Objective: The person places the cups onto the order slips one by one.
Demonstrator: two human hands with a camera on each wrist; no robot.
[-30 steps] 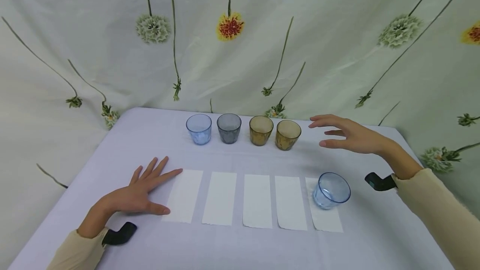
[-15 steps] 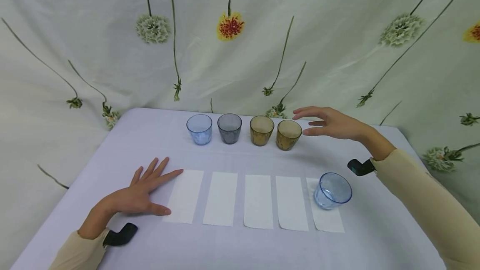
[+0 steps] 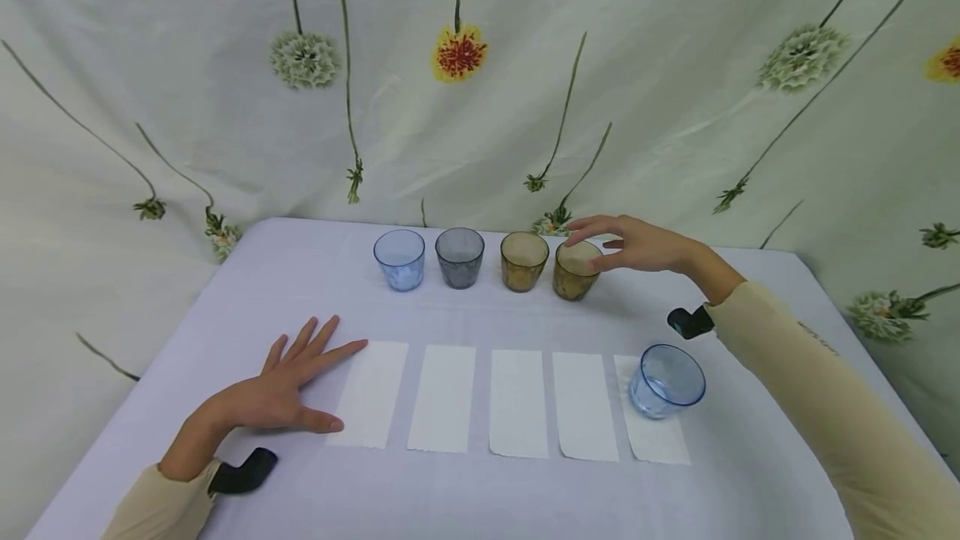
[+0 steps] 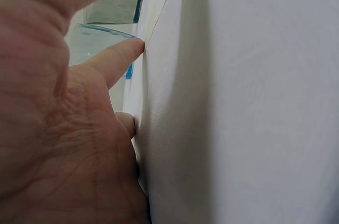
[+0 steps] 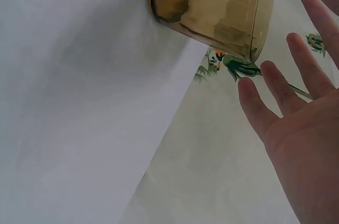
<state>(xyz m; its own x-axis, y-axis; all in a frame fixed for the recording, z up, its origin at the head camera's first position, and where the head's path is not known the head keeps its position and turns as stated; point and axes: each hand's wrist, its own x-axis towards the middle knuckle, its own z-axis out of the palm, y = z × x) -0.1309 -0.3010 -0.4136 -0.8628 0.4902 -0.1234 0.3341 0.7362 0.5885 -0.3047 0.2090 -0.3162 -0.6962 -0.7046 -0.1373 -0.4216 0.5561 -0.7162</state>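
Note:
My right hand (image 3: pixel 641 244) is at the rim of the rightmost amber glass tumbler (image 3: pixel 573 283), its thumb and fingers spread around the top. In the right wrist view, the visible fingers of that hand (image 5: pixel 304 123) are extended and stand apart from the tumbler (image 5: pixel 217 15). My left hand (image 3: pixel 277 394) rests on the table with fingers spread, its index fingertip and thumb by the leftmost white paper strip (image 3: pixel 371 394). It holds nothing. A blue glass tumbler (image 3: pixel 664 386) stands on the rightmost paper strip (image 3: pixel 660 444).
Along the back of the table (image 3: pixel 480 498) stand another amber tumbler (image 3: pixel 522 263), a grey tumbler (image 3: pixel 460 261) and a blue tumbler (image 3: pixel 400 262). Several paper strips lie in a row nearer the front. A flower-printed cloth (image 3: pixel 660 40) hangs behind the table.
My right hand has moved left from the right side to the rightmost amber tumbler, its fingers arriving around the rim. My left hand and the tumblers have stayed in place.

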